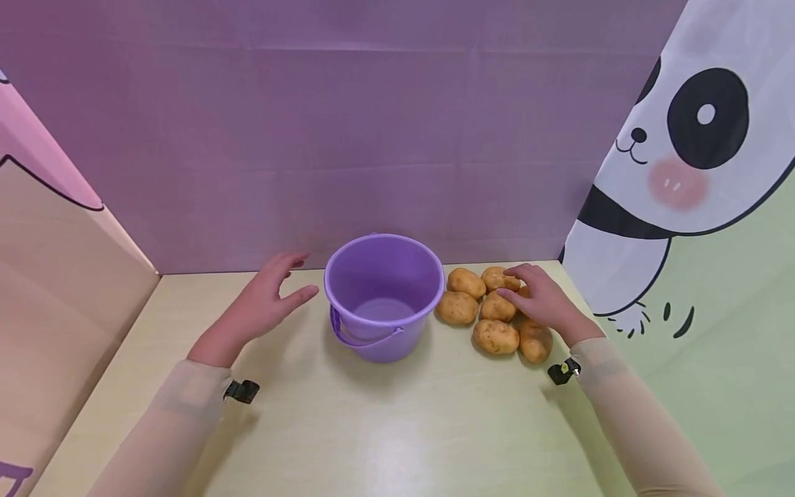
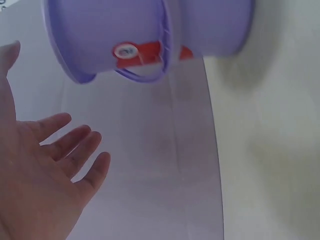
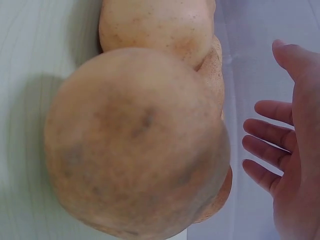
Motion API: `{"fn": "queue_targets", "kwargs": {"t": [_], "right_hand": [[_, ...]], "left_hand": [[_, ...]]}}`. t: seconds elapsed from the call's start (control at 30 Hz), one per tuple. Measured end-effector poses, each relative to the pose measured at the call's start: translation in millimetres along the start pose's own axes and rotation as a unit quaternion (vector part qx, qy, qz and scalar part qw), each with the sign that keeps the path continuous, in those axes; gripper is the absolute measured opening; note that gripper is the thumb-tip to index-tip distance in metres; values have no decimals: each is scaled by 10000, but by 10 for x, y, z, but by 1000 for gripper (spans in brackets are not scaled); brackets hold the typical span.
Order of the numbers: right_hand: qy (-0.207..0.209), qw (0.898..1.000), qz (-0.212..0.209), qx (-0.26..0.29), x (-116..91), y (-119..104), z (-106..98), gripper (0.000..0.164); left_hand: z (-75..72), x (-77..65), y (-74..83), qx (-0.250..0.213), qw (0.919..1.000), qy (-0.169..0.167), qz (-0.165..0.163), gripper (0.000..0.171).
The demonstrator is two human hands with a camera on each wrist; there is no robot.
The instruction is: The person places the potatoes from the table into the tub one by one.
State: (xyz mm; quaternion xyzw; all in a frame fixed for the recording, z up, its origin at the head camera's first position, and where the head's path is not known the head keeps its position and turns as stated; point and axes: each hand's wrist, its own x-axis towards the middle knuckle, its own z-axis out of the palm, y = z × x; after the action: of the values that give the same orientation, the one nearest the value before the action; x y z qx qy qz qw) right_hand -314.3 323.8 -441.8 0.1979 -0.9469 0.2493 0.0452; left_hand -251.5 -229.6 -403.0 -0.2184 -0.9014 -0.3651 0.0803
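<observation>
A purple bucket [image 1: 384, 338] stands upright on the table, its handle [image 1: 366, 343] hanging down the front. To its left my left hand [image 1: 267, 297] is held apart from it, fingers spread and nothing in them. The left wrist view shows that hand [image 2: 55, 170] below the bucket [image 2: 210, 25], which bears a red label [image 2: 145, 53]. Right of the bucket lies a group of several potatoes [image 1: 495, 336]. Above the right side of this group is my right hand [image 1: 539, 297], fingers loosely bent. In the right wrist view a large potato [image 3: 135, 145] fills the middle, with the empty right hand [image 3: 295, 145] beside it.
The pale wooden table [image 1: 385, 435] meets a purple backdrop [image 1: 373, 138] close behind the bucket and potatoes. A panel with a panda picture [image 1: 683, 172] borders the right side, and a beige and pink panel [image 1: 56, 276] the left.
</observation>
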Motion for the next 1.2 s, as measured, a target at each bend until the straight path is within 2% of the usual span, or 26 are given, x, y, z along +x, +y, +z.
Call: {"fn": "queue_targets", "kwargs": {"t": [0.1,0.27,0.37,0.7,0.93,1.2], "right_hand": [[3,10000,0,8,-11,-5,-1,55],[34,10000,-23,33,-19,11,1,52],[40,10000,-42,40,-18,27,1,49],[-3,10000,-17,16,-52,31,-14,46],[-4,10000,54,3,-78,28,-25,46],[204,9997,-70,111,-100,32,-49,43]], "left_hand": [[18,67,81,-156,9995,-254,-36,82],[69,175,212,-12,9969,-775,-119,107],[110,231,261,56,9953,-961,-63,115],[206,355,339,130,9931,-1160,131,124],[301,401,340,166,9933,-1132,176,132],[355,417,350,666,9912,-1106,303,138]]}}
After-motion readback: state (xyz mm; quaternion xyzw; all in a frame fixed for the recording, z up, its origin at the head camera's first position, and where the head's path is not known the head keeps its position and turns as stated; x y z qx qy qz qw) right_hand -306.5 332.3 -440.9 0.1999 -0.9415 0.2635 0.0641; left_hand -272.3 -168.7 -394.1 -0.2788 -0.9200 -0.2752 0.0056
